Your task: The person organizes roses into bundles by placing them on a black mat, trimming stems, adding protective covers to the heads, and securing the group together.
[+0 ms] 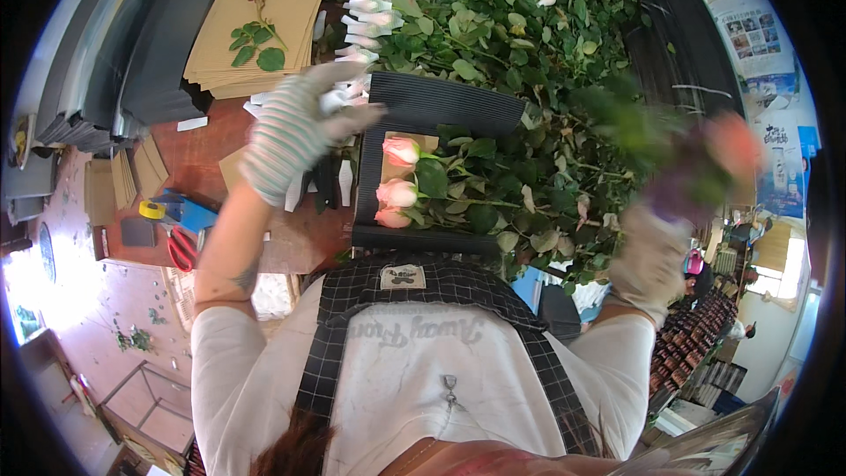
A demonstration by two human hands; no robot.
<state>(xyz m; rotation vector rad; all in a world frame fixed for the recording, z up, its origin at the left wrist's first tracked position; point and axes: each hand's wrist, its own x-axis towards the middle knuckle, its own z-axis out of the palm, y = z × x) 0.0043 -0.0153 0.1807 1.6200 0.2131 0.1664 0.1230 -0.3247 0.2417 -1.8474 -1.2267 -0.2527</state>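
My left hand (pixel 297 129), in a striped knit glove, hovers with spread fingers at the left edge of a black corrugated sheet (pixel 443 102), holding nothing. My right hand (pixel 651 251), in a pale glove and blurred, is raised at the right around a rose with a coral-pink bloom (pixel 733 145) and leafy green stem. Between the hands, pink roses (pixel 398 193) lie on the black sheet, blooms to the left and stems to the right. A piece of brown cardboard (pixel 428 143) shows beneath the blooms.
Leafy rose stems (pixel 489 26) with white-netted blooms (pixel 373 10) fill the far table. Brown cardboard sheets (pixel 258 6) and black sheets (pixel 178 20) are stacked at the left. Red-handled scissors (pixel 180 249) and a blue tape dispenser (pixel 188 210) lie at the near left.
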